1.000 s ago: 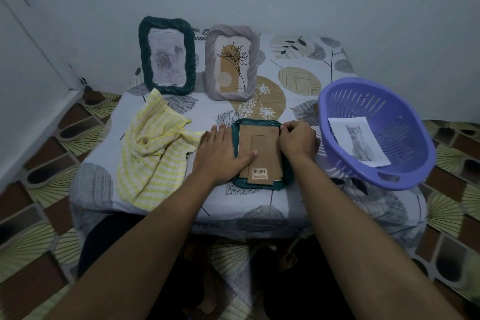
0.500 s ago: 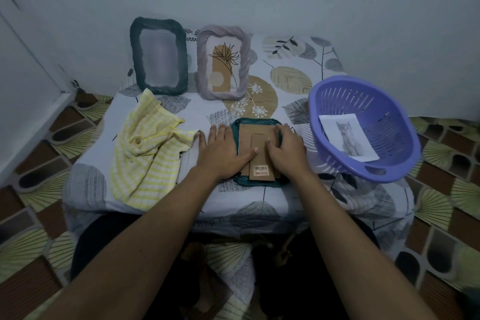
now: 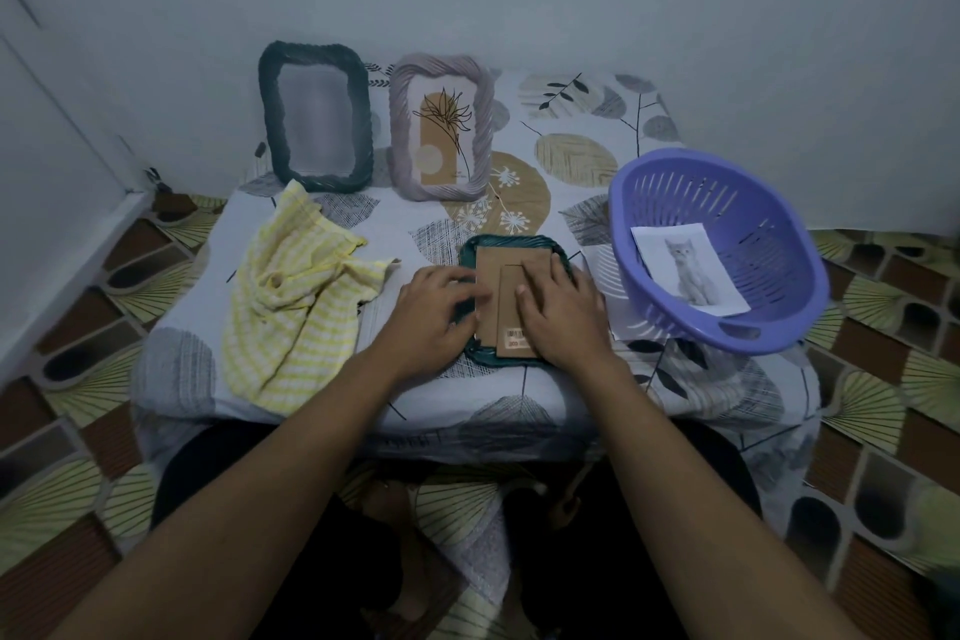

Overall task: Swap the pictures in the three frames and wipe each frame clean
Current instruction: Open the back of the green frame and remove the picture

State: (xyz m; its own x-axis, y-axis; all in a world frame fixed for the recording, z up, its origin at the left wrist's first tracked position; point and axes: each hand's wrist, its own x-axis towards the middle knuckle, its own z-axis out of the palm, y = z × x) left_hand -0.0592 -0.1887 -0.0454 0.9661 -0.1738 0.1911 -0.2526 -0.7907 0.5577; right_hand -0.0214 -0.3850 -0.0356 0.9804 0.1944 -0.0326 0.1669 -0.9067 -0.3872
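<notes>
Hands: left hand (image 3: pixel 436 307) flat on the left edge of the teal frame (image 3: pixel 470 250), right hand (image 3: pixel 563 312) spread on its cardboard back (image 3: pixel 501 270); neither grips.
Change: right hand has slid in from the rim, likely pressing the back shut.
Teal frame: face down on the tabletop (image 3: pixel 415 224), between yellow cloth (image 3: pixel 296 296) and purple basket (image 3: pixel 649 203).

Cloth (image 3: pixel 291 307) left of face-down frame (image 3: pixel 514 242), basket (image 3: pixel 774 250) right, upright frames (image 3: pixel 271 120) behind

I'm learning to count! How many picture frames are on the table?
3. A dark green frame stands back left, a lilac frame stands beside it, and a teal frame lies face down in front, under the left hand and right hand.
</notes>
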